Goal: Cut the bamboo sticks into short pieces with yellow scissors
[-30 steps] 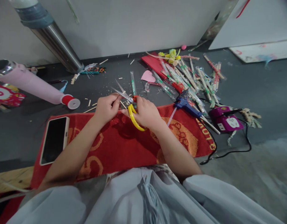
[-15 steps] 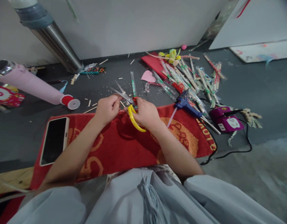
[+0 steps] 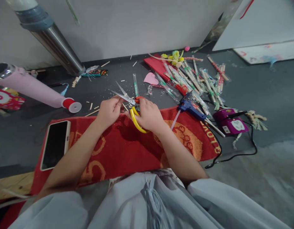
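My right hand (image 3: 150,116) is wrapped round the handles of a pair of scissors (image 3: 134,121), one loop yellow and the other orange-red. Its two metal blades stand apart, pointing up and left. My left hand (image 3: 110,111) is closed in a pinch beside the blades. Between its fingertips and the blades shows a pale bit of what looks like a thin wooden stick (image 3: 125,95), mostly hidden by the fingers. Both hands are above the far edge of a red towel (image 3: 127,149). Short cut stick pieces (image 3: 91,106) lie on the dark tabletop near my left hand.
Wrapped chopsticks (image 3: 185,78) are piled at the back right, near a pink paper heart (image 3: 151,78). A blue glue gun (image 3: 192,109) and a purple power socket (image 3: 230,122) with a black cable lie right. Left are a phone (image 3: 54,144), a pink tumbler (image 3: 32,86) and a steel post (image 3: 58,44).
The scissor blades have spread slightly wider, and the orange-red handle shows more above my right hand. My left hand keeps its pinch in nearly the same place.
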{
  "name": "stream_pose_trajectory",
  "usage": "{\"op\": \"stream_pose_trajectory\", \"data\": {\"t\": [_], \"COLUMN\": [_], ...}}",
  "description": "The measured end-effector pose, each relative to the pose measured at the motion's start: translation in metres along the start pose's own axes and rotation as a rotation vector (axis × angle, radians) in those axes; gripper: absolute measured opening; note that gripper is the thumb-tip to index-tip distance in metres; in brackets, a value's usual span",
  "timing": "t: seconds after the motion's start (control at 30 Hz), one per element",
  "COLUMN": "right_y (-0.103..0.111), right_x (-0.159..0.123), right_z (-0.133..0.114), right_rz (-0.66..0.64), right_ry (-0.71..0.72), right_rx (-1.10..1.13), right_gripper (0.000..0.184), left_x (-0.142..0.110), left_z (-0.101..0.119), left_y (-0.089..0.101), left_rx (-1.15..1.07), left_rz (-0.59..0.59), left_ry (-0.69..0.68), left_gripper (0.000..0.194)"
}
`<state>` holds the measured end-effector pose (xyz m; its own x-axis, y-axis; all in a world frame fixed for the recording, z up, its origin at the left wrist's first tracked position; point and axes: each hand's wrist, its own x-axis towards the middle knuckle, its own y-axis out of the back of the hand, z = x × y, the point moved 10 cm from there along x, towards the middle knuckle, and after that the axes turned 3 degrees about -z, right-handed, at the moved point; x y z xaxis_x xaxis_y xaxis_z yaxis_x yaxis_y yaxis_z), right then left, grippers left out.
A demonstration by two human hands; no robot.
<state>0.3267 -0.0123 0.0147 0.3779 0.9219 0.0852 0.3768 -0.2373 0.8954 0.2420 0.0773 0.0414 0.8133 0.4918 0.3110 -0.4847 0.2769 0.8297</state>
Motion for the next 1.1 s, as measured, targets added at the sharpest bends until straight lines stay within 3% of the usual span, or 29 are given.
{"op": "stream_pose_trajectory", "data": {"t": [0.17,0.57,1.1], "right_y": [0.005,0.003,0.001], "right_x": [-0.002,-0.003,-0.003], "right_z": [0.000,-0.005,-0.003], "right_rz": [-0.001,-0.024,-0.065], "right_ry": [0.025,0.068,0.035], "right_rx": [-0.011,0.011,-0.005], "right_gripper": [0.078,0.075,0.076], "left_x": [0.001,0.000,0.000], "left_z": [0.006,-0.002,0.008], "left_y": [0.002,-0.002,0.000], "left_rx": [-0.107,-0.265,0.011], "left_rz": [-0.028,-0.045,-0.044], "left_ry": [-0.003,0.056,-0.018], "left_gripper": [0.036,0.035,0.033]}}
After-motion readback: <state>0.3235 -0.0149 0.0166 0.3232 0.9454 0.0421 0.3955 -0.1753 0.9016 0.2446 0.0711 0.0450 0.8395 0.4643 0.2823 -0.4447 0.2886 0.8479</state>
